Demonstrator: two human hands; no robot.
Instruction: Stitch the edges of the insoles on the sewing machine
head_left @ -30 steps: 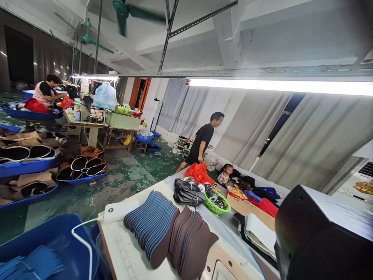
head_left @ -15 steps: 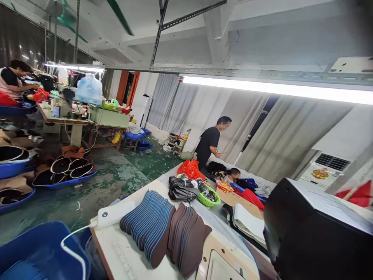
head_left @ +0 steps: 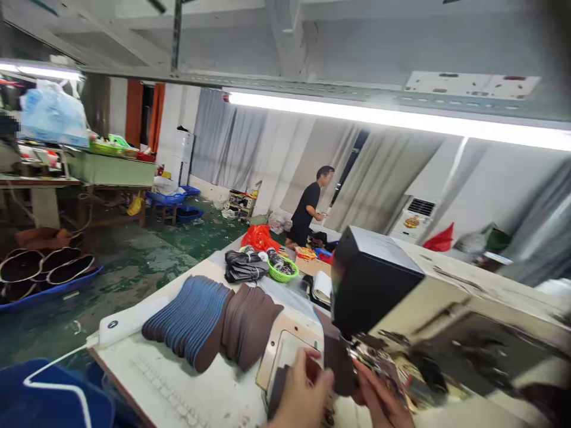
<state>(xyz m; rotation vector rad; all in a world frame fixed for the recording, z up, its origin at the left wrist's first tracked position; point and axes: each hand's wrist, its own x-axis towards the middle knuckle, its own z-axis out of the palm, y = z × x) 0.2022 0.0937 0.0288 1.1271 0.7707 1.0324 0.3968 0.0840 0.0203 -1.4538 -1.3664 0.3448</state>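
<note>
At the sewing machine [head_left: 446,321], a dark brown insole [head_left: 336,356] stands near the needle area, its lower part between my hands. My right hand [head_left: 381,395] is closed at its right edge, with the fingertips partly hidden. My left hand [head_left: 306,386] is just left of the insole with curled fingers; what they hold, if anything, is hidden. A dark grey flat piece [head_left: 277,386] shows beside my left wrist. Left of the hands, rows of overlapping insoles [head_left: 190,321], brown with blue edges, lie on the white machine table [head_left: 178,386], beside a browner pile [head_left: 250,324].
Behind the insoles are a black bundle [head_left: 245,266], a green basket [head_left: 283,270] and a red bag [head_left: 259,238]. A white power strip [head_left: 129,321] lies at the left edge, its cable hanging over a blue tub [head_left: 53,392]. A person [head_left: 307,205] stands beyond.
The view has swung right, bringing the machine body into sight. Both my hands and the insole between them have come into view. The person at the far left has left the frame.
</note>
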